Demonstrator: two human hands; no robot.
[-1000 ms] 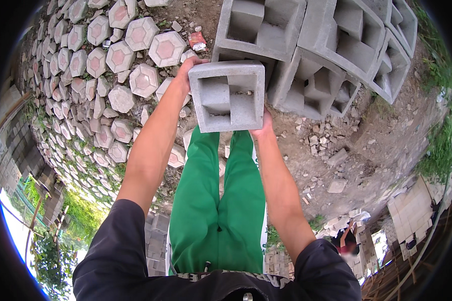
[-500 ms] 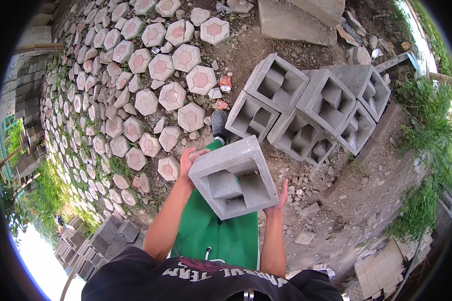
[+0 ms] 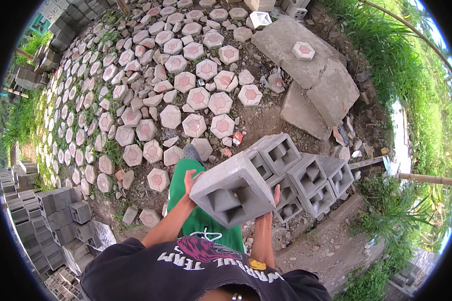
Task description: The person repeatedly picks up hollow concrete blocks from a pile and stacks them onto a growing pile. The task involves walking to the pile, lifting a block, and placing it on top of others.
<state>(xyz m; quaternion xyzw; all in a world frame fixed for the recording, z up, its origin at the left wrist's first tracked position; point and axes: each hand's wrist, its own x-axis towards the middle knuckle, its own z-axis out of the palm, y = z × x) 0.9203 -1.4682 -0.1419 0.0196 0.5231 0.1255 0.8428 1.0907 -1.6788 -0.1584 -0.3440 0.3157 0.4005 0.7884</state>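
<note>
Between my two hands I carry a grey hollow concrete block (image 3: 206,183), its open face with inner dividers turned up toward me. My left hand (image 3: 191,181) presses on its left side, with the thumb showing. On the opposite side my right hand (image 3: 272,203) supports the block, its fingers partly hidden behind it. Just beyond the block, to the right, a stack of similar concrete blocks (image 3: 297,170) stands on the ground, two layers high. The held block overlaps the nearest stacked ones in view, and I cannot tell whether they touch.
Hexagonal pavers (image 3: 198,99) with reddish centres cover the ground ahead and left. Broken concrete slabs (image 3: 306,75) lie at the far right. More grey blocks (image 3: 60,213) are piled at the lower left. A bamboo pole (image 3: 429,179) and grass border the right side.
The view has swung, bringing the slabs and the left block pile further in. I still hold the block, now turned so that more of its long side shows and overlapping the stack in view.
</note>
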